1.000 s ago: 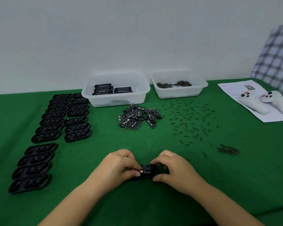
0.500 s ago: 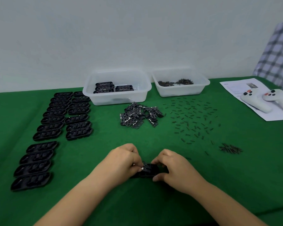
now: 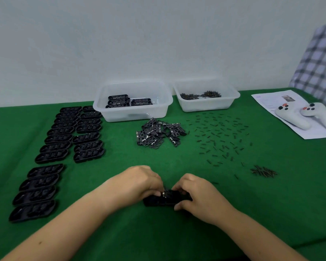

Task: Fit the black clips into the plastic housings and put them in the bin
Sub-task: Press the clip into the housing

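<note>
A black plastic housing (image 3: 161, 200) lies on the green cloth near the front edge, held at both ends. My left hand (image 3: 137, 182) grips its left end and my right hand (image 3: 198, 194) its right end, fingertips pressing a black clip (image 3: 167, 193) into its top. A loose pile of black clips (image 3: 159, 133) sits mid-table. Several empty housings (image 3: 64, 138) lie in rows at the left. The clear bin (image 3: 132, 101) at the back holds several finished housings.
A second clear bin (image 3: 206, 97) with small dark parts stands at the back right. Small black pins (image 3: 218, 136) are scattered right of the clips, with a small heap (image 3: 263, 171) nearer me. Two white controllers (image 3: 305, 115) rest on a paper sheet at the far right.
Both hands have closed in over the housing, fingertips nearer together on the clip. The view has tilted down slightly.
</note>
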